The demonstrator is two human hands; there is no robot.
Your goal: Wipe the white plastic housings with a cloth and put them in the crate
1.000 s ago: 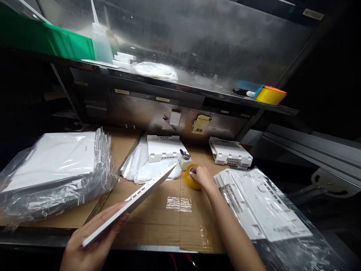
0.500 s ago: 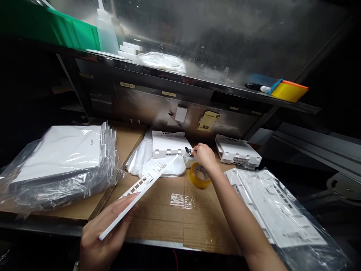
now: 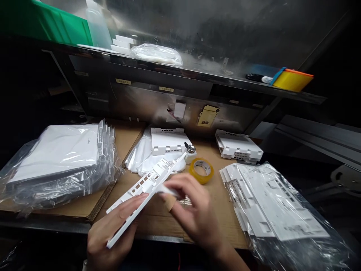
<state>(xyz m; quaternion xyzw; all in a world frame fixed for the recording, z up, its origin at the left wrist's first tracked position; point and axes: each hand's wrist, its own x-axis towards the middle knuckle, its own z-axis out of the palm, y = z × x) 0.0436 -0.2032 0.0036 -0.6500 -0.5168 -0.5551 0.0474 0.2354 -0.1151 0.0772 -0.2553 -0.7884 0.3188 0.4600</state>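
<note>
My left hand (image 3: 113, 229) is closed around the lower end of a white plastic cover (image 3: 143, 201), held tilted with its edge up and a row of square slots along one side. My right hand (image 3: 194, 210) pinches a small white cloth or wipe (image 3: 167, 191) against the cover's face; a tan wrap (image 3: 169, 202) sits on its thumb. Beyond the hands stands a small white pot with an open metal lid (image 3: 190, 148). A roll of yellow tape (image 3: 201, 170) lies beside it on the cardboard (image 3: 158, 218).
Bagged white covers (image 3: 56, 150) are stacked at left, more bagged covers (image 3: 282, 203) at right. White covers (image 3: 169, 141) rest on clear bags (image 3: 138, 158); another stack (image 3: 239, 146) is behind right. The shelf above holds a squeeze bottle (image 3: 98, 28), a green bin (image 3: 62, 26) and a yellow container (image 3: 293, 79).
My right hand has come back from the metal-lidded pot to the cover, with the white wipe now showing in its fingers. The left hand keeps hold of the cover, shifted slightly right.
</note>
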